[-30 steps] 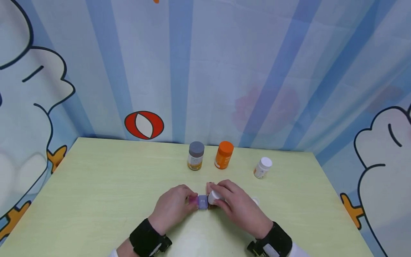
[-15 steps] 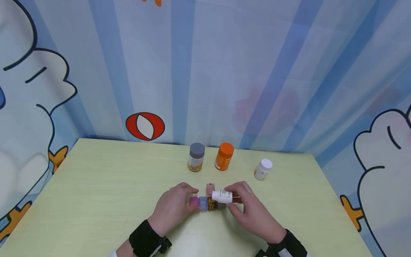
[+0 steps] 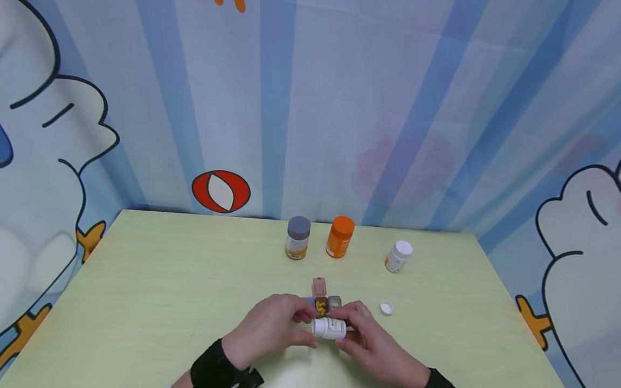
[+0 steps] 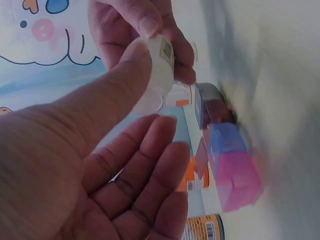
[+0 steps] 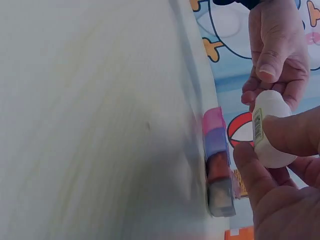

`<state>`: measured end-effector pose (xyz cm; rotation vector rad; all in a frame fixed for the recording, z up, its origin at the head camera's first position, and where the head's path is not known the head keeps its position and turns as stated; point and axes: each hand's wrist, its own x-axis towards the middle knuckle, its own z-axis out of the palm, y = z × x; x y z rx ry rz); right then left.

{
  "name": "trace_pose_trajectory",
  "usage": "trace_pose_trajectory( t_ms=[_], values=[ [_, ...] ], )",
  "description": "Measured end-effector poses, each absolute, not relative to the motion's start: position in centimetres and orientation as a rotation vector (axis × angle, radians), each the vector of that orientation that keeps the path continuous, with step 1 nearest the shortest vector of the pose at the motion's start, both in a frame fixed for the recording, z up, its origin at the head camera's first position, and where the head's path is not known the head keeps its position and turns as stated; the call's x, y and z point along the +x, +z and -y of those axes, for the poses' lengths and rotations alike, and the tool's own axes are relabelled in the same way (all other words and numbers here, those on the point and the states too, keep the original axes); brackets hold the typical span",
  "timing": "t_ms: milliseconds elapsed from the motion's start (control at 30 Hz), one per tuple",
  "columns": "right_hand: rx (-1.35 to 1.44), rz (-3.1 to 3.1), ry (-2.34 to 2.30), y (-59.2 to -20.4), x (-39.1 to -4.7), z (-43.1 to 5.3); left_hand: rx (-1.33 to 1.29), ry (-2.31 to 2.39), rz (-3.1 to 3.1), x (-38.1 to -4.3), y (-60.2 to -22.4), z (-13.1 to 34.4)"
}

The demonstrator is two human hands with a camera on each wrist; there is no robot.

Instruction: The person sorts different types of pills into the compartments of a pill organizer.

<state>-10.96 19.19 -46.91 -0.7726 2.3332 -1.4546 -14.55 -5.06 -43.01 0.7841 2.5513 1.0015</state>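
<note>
The right hand (image 3: pixel 372 340) pinches a white bottle (image 3: pixel 331 328), held sideways above the table (image 3: pixel 145 280) near the pill box (image 5: pixel 217 165); the left hand (image 3: pixel 273 325), fingers loosely spread, is at the bottle's mouth.

Gripped by base end in right hand (image 3: pixel 373 340): white pill bottle (image 3: pixel 332 328), tipped sideways, neck toward left hand (image 3: pixel 273 325). At neck end: thumb and fingers of left hand, apart; contact unclear. Just beyond, on pale yellow table (image 3: pixel 194 264): pill organizer (image 3: pixel 334 302), partly hidden by left hand, pink lid (image 3: pixel 319 286) up behind compartment of yellow pieces (image 3: pixel 321 307). Near right hand: small white cap (image 3: pixel 386 308). Upright farther back, left to right: grey-capped bottle (image 3: pixel 297 238), orange bottle (image 3: pixel 339 237), white-capped bottle (image 3: pixel 398 256). Behind: blue striped curtain (image 3: pixel 320 108).
</note>
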Motion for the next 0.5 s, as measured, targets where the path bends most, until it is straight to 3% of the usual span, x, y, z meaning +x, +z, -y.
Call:
trace_pose_trajectory(
  t_ms=[500],
  values=[
    [-0.813, -2.649, -1.056, -47.9, -10.5, -17.7, 0.779, 1.073, -2.418, -14.1, -43.4, 3.9]
  ],
)
